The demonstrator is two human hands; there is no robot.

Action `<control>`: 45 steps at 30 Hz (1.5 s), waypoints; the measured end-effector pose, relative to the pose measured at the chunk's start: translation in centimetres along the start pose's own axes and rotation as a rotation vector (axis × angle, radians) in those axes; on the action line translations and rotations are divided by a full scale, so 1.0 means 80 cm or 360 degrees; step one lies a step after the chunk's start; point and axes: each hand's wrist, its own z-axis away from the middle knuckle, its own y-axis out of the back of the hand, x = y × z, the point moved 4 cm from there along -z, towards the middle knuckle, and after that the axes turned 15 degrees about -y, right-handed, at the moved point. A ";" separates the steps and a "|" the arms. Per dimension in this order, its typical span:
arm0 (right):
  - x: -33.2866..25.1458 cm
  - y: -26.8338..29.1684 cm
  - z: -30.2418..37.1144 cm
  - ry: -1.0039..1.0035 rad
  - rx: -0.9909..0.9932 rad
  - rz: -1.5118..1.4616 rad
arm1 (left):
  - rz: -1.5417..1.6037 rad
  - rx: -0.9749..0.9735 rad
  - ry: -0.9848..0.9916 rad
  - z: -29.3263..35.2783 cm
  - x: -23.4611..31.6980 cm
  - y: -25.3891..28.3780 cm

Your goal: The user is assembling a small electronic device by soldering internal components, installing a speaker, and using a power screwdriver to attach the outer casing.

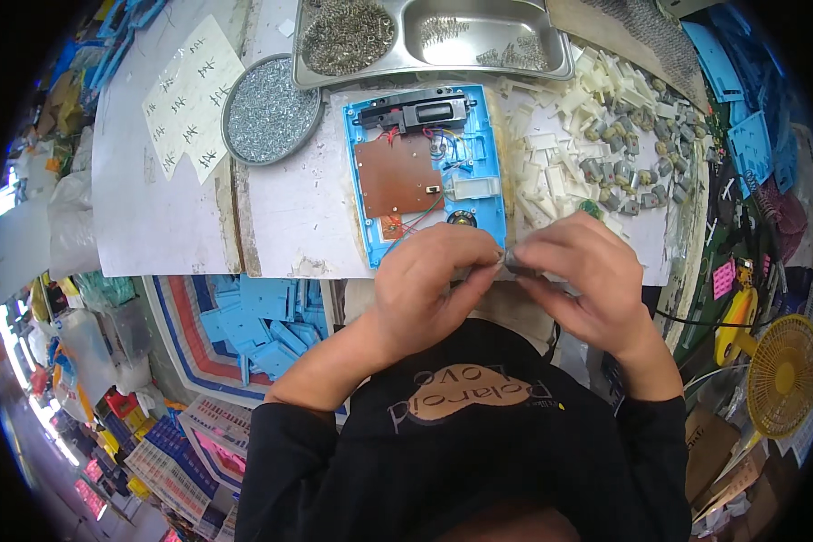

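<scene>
My left hand [435,278] and my right hand [589,282] meet at the near edge of the table, fingers pinched together. Between the fingertips shows a bit of a small grey part [512,260]; most of it is covered, so its kind is unclear. Just beyond my left hand lies an open blue plastic housing [488,144]. Inside it are a brown circuit board [396,176], a black module [420,112] along the far end, thin coloured wires, a clear plastic piece [475,188] and a round speaker-like part [462,219], partly hidden by my hand.
White plastic pieces [551,167] and small grey blocks [623,172] are heaped to the right. Behind the housing stands a metal tray [488,65] with springs [348,34]. A round dish of screws [271,113] sits at left. Blue panels [266,312] fill a striped bag below.
</scene>
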 end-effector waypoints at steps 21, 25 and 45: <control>0.012 -0.012 0.008 0.0244 0.0088 -0.0044 | -0.0217 -0.0075 -0.0054 0.006 0.002 0.008; 0.022 0.002 0.006 0.0170 0.0173 -0.0026 | -0.0252 0.0030 0.0059 0.001 -0.011 0.035; 0.068 -0.038 -0.078 -0.0156 0.0255 0.0436 | -0.0757 -0.0587 -0.0144 -0.015 -0.049 0.042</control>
